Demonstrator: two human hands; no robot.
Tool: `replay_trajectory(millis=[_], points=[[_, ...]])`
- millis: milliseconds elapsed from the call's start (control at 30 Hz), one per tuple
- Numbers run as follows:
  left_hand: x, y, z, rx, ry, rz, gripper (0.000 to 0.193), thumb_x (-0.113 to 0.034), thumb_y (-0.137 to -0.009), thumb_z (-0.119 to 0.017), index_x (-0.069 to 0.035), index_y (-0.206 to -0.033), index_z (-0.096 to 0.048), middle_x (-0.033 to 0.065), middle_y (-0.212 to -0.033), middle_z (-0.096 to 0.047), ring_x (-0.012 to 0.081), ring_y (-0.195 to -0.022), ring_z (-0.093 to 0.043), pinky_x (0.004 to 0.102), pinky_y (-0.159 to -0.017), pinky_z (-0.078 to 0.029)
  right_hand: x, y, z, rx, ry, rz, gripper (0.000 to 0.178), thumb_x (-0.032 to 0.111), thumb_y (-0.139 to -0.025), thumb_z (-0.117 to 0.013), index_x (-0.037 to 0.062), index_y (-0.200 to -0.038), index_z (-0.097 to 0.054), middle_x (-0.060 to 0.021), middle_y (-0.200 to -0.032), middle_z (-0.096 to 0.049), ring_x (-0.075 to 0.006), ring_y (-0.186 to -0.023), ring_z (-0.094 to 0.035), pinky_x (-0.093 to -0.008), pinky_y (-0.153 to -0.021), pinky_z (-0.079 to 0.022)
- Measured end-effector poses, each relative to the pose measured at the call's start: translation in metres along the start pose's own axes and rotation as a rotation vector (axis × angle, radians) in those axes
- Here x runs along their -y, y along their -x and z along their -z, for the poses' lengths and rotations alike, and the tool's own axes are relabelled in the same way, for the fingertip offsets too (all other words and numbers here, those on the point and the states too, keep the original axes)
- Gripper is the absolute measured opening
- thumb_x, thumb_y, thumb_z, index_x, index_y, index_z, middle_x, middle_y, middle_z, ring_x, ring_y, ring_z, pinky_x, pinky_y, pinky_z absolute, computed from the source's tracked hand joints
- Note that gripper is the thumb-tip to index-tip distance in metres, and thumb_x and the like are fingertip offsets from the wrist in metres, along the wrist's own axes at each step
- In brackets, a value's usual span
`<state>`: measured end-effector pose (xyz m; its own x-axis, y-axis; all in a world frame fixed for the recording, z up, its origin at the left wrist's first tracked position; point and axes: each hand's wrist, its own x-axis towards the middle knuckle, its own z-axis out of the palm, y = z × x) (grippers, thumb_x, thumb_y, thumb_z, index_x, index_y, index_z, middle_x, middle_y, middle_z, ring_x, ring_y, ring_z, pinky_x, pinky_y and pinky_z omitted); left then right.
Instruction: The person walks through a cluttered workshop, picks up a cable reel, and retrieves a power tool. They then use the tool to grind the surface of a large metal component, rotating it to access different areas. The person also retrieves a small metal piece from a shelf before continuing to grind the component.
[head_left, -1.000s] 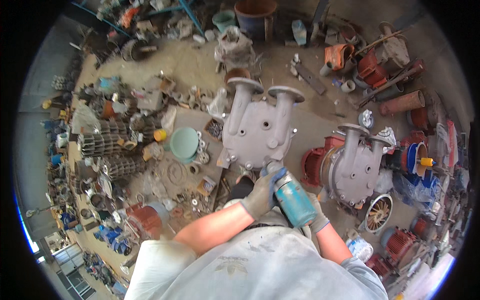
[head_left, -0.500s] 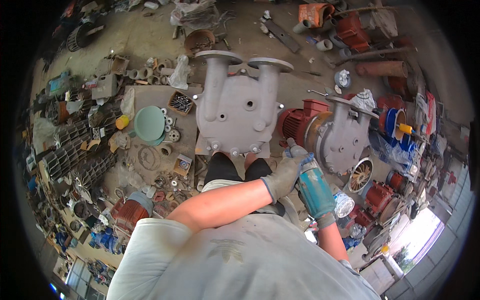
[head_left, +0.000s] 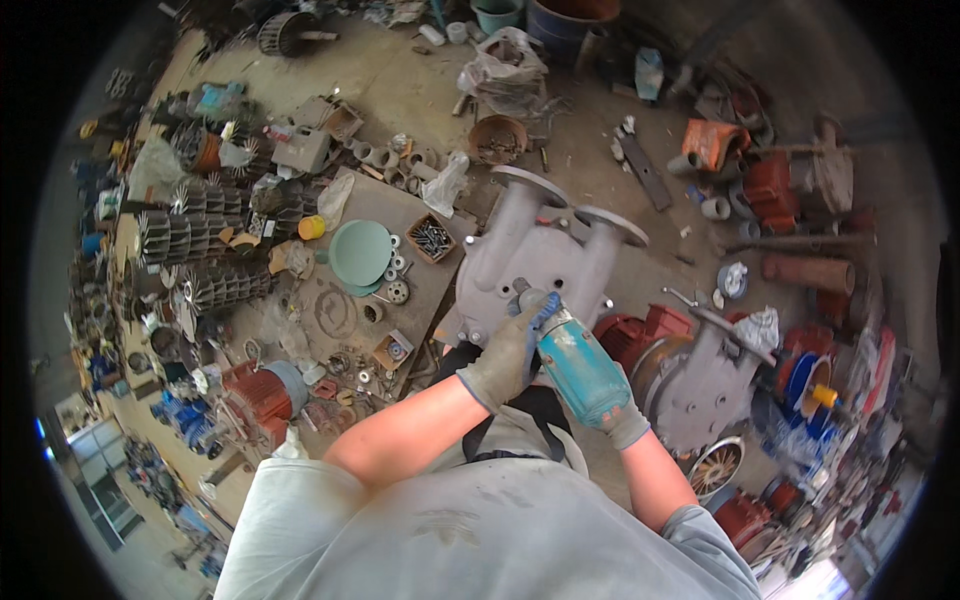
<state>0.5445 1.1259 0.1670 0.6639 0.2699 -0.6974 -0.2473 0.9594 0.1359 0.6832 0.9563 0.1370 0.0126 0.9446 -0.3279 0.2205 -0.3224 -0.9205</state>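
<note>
In both gloved hands I hold a teal impact wrench, its grey nose pointing up and left. My left hand is closed around the front of it, by the nose. At the rear end my right hand grips it, with the fingers mostly hidden behind the body. Past the nose stands a large grey pump casing with two flanged pipes and bolts along its edge. The nose overlaps the casing in view; whether they touch, I cannot tell.
A second grey pump with a red motor stands to the right. At left lie a box of bolts, a pale green disc and finned rotors. A rusty bowl sits on the floor ahead.
The view has turned, so the surroundings sit differently. Both hands have carried the impact wrench leftward, from beside the casing to in front of it.
</note>
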Motion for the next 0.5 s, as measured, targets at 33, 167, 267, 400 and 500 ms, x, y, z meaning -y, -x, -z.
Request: replay_trajectory(millis=[33,167,267,400,500], points=[[-0.015,0.0,0.004,0.059,0.087,-0.018,0.01,-0.028,-0.105,-0.06,-0.019,-0.108,-0.06,0.0027,-0.096,-0.065,0.0204,-0.089,-0.068,0.0402,-0.087,-0.056,0.006,-0.018,-0.001,0.031,-0.022,-0.035,0.052,0.023,-0.092,-0.066,0.0078,-0.141,-0.058,-0.0146,-0.144,-0.061,-0.0265,-0.128,-0.063,-0.0387,-0.108,-0.05],[-0.069,-0.027,0.034,-0.049,0.219,-0.079,0.017,-0.03,-0.105,-0.06,-0.014,-0.108,-0.062,0.0048,-0.098,-0.067,0.0216,-0.089,-0.068,0.0376,-0.086,-0.056,0.034,-0.097,-0.008,0.109,0.135,-0.1,0.052,0.018,-0.088,-0.072,0.0087,-0.137,-0.062,-0.0149,-0.143,-0.061,-0.0288,-0.131,-0.059,-0.0415,-0.111,-0.045],[-0.099,-0.054,0.066,0.005,0.252,0.004,0.021,-0.033,-0.105,-0.06,-0.012,-0.107,-0.064,0.006,-0.097,-0.068,0.0214,-0.089,-0.068,0.0365,-0.085,-0.056,0.05,-0.148,-0.006,0.175,0.787,0.266,0.053,0.019,-0.087,-0.072,0.0094,-0.138,-0.062,-0.0153,-0.143,-0.06,-0.035,-0.133,-0.054,-0.0458,-0.114,-0.041],[-0.118,-0.079,0.089,0.063,0.372,-0.088,0.025,-0.036,-0.105,-0.059,-0.012,-0.108,-0.065,0.0058,-0.098,-0.07,0.0203,-0.088,-0.067,0.0378,-0.085,-0.055,0.057,-0.194,-0.012,0.193,0.584,0.049,0.044,0.013,-0.086,-0.074,0.0084,-0.129,-0.068,-0.0125,-0.121,-0.071,-0.0311,-0.11,-0.067,-0.0424,-0.096,-0.052],[-0.126,-0.085,0.093,-0.048,0.402,-0.079,0.029,-0.039,-0.104,-0.06,-0.011,-0.108,-0.066,0.006,-0.098,-0.07,0.02,-0.089,-0.068,0.0377,-0.085,-0.055,0.059,-0.214,-0.012,0.265,0.663,0.026,0.044,0.011,-0.084,-0.076,0.0076,-0.128,-0.068,-0.0121,-0.117,-0.072,-0.0309,-0.106,-0.068,-0.0422,-0.093,-0.053]])
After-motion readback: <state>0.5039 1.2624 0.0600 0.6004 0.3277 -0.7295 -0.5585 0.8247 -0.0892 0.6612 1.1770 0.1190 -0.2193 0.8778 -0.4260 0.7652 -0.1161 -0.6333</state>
